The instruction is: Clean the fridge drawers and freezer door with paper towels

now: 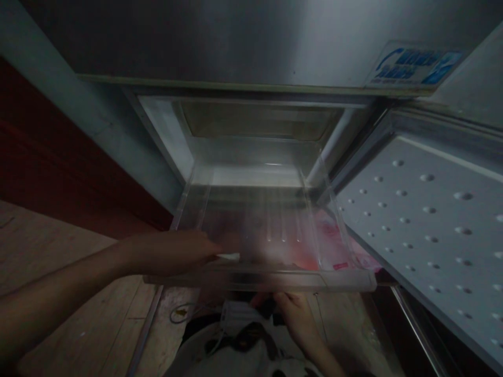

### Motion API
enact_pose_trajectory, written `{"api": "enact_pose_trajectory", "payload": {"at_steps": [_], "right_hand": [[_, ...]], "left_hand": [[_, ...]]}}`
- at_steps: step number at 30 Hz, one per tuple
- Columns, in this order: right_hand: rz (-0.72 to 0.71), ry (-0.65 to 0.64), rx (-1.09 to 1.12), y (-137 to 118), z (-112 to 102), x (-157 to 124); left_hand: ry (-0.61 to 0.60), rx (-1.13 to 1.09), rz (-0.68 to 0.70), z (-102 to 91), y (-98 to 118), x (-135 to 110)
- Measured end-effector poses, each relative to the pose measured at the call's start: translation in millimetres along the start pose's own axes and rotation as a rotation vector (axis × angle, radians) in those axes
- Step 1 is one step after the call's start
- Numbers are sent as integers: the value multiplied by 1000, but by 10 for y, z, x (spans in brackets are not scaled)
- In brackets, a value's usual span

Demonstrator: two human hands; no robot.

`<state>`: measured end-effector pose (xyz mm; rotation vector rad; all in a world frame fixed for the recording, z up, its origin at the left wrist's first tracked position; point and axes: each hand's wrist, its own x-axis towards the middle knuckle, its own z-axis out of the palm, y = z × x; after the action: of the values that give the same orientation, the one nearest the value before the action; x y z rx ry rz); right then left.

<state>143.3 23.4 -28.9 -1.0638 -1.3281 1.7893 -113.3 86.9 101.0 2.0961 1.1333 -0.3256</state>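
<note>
A clear plastic freezer drawer (346,280) is pulled out of the open compartment in front of me. Pink and red packets (334,246) lie inside it, blurred through the plastic. My left hand (176,252) reaches over the drawer's front left rim, its fingers curled on the edge beside a small white thing (229,256). My right hand (293,309) sits below the drawer's front wall with fingers bent upward against its underside. Whether the right hand holds anything apart from the drawer is hidden.
The freezer door (432,220), white with rows of dimples, stands open to the right. A closed grey door with a blue sticker (414,65) is above. Wooden floor (58,251) and a red wall lie left. A white cable (181,313) lies on the floor below.
</note>
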Motion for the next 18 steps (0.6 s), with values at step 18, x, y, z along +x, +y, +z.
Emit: {"api": "enact_pose_trajectory", "payload": {"at_steps": [18], "right_hand": [[-45,44,65,-35,47,-3]], "left_hand": [[-27,312,540,-135,1127,1412]]}}
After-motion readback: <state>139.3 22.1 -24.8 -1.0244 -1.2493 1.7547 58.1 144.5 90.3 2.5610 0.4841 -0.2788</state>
